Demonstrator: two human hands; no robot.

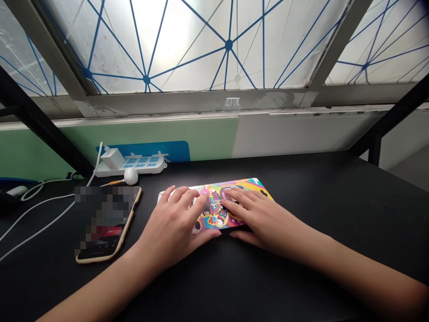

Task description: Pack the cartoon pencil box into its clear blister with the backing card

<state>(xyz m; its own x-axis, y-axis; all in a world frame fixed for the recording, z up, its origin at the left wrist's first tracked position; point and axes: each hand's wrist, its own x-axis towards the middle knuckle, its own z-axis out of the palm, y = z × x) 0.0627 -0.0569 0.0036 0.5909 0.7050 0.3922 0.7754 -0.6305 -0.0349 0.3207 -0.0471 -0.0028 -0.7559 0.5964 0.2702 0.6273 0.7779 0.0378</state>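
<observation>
A flat, brightly printed rectangular piece (216,210), perhaps a booklet or thin box, lies on the black table in front of me. Cartoon lettering in pink, yellow and blue covers it. My left hand (181,212) rests over its left part, fingers apart and slightly bent, the thumb along the near edge. On the right part lies my right hand (253,210), its fingers stretched across the print and its thumb by the near edge. Both palms face down. The hands cover much of the picture, and the underside is hidden.
Left of my left hand lies a phone (110,228) in a tan case, its screen partly blurred. Behind it are a white power strip (147,164) with a plugged-in charger (113,158), a round white object (131,176) and white cables (43,224). Black table legs slant up at both sides.
</observation>
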